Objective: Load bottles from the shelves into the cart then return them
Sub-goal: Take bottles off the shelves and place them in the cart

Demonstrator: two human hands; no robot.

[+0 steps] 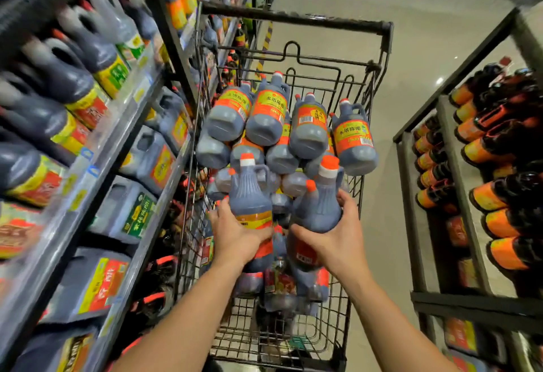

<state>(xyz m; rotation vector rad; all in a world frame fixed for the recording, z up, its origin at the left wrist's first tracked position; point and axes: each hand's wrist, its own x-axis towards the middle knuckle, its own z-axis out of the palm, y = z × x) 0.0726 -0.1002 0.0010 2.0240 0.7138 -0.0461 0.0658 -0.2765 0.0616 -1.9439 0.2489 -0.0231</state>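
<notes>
While my left hand (235,236) curls round the left bottle (249,195) and my right hand (335,239) round the right bottle (318,204), both over the cart (296,20), a pile (282,124) fills its twelve-o'clock end. I judge loading far along, and the return to the nine-o'clock shelves (117,148) unstarted.

Blurred: shelf bottles (67,83); partly hidden: lower cart bottles (279,286).

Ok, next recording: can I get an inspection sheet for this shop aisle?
Surface: black wire shopping cart, basket heaped with bottles.
Job's things: dark plastic bottles with orange caps and orange-yellow labels, piled in the cart.
Clutter: nothing seen.
Grippers: left hand grips one bottle; right hand grips a second bottle.
Cables: nothing seen.
Surroundings: grey metal shelves of dark jugs at left; black rack of dark bottles at right; grey floor.
</notes>
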